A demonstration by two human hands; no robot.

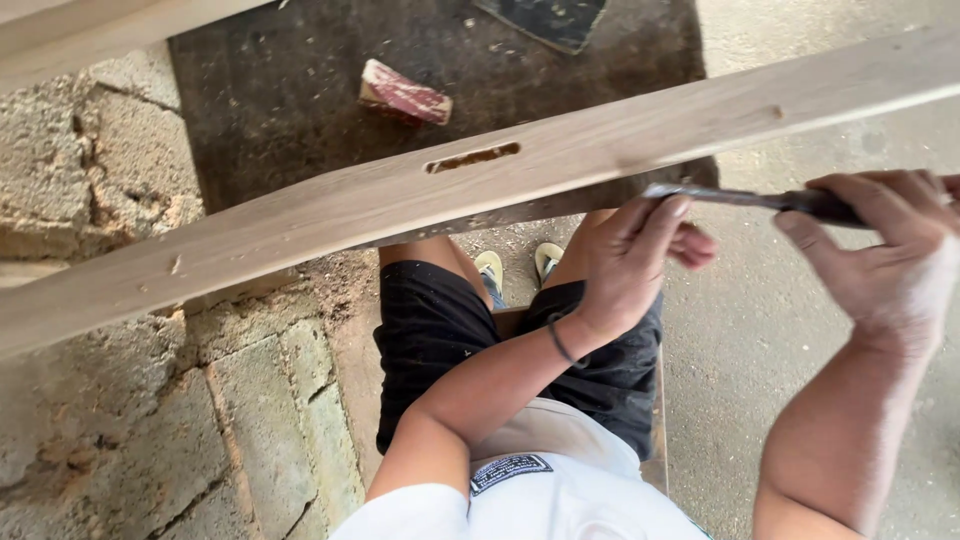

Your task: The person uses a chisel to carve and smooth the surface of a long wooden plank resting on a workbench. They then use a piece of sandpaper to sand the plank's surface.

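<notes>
A long pale wooden beam (330, 205) runs slantwise across the view above my knees, with a narrow slot (472, 157) cut in its top face. My right hand (890, 250) grips the dark handle of a chisel (740, 197). Its metal blade points left and lies against the beam's near edge. My left hand (630, 262) pinches the blade close to its tip, with a finger resting on the steel. I sit on a low wooden stool, in black shorts and sandals.
A rough block wall (130, 420) fills the left side. A dark mat (300, 90) lies beyond the beam, bearing a red-and-white block (405, 93) and a dark sheet (545, 18). Concrete floor (760, 330) spreads to the right.
</notes>
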